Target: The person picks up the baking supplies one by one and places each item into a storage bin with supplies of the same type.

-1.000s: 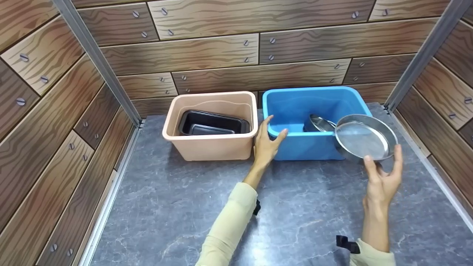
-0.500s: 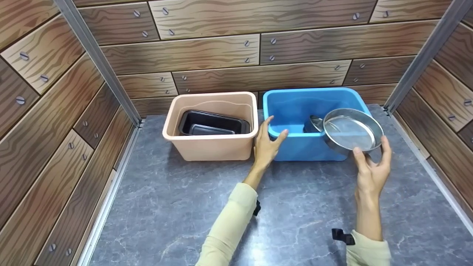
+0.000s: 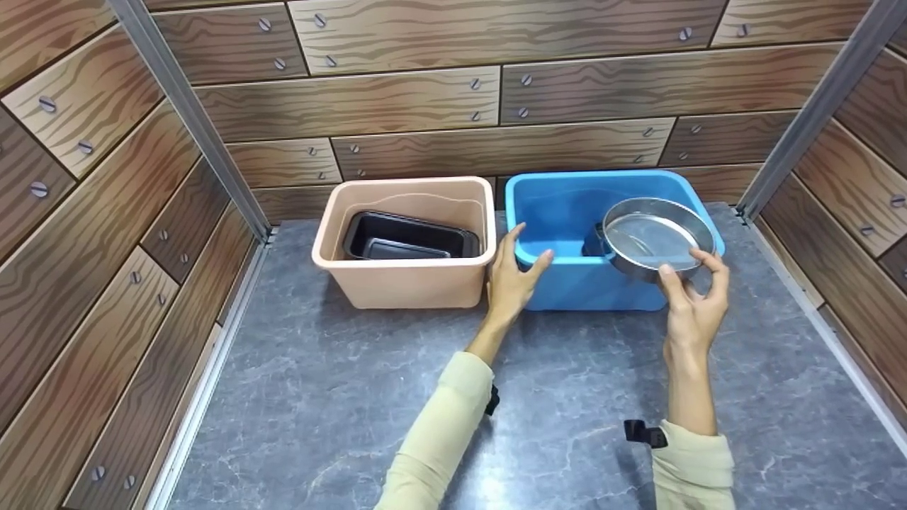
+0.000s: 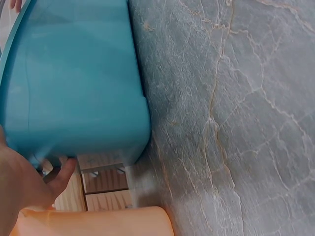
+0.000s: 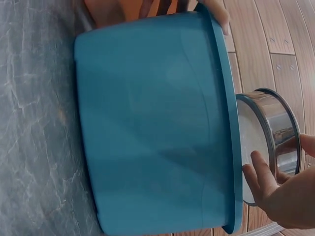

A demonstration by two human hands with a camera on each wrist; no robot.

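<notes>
My right hand (image 3: 694, 312) grips the side of a round metal sieve (image 3: 655, 237), thumb on the near edge and fingers round the right side. The sieve has a shiny steel wall and a fine mesh bottom. In the head view it overlaps the front right rim of the blue plastic bin (image 3: 595, 287); the right wrist view shows the sieve (image 5: 278, 130) just above that rim. My left hand (image 3: 511, 283) holds the bin's front left corner, thumb over the rim. Inside the bin, a dark round piece (image 3: 594, 241) is mostly hidden behind the sieve.
A peach bin (image 3: 411, 283) stands close to the left of the blue one, holding black rectangular loaf pans (image 3: 397, 234). Both sit on a grey marbled tabletop (image 3: 340, 397). Wood-patterned walls (image 3: 397, 106) enclose the back and sides.
My right hand has carried the sieve left and slightly up, from beside the blue bin's right end to over its front right rim. My left hand stays at the corner.
</notes>
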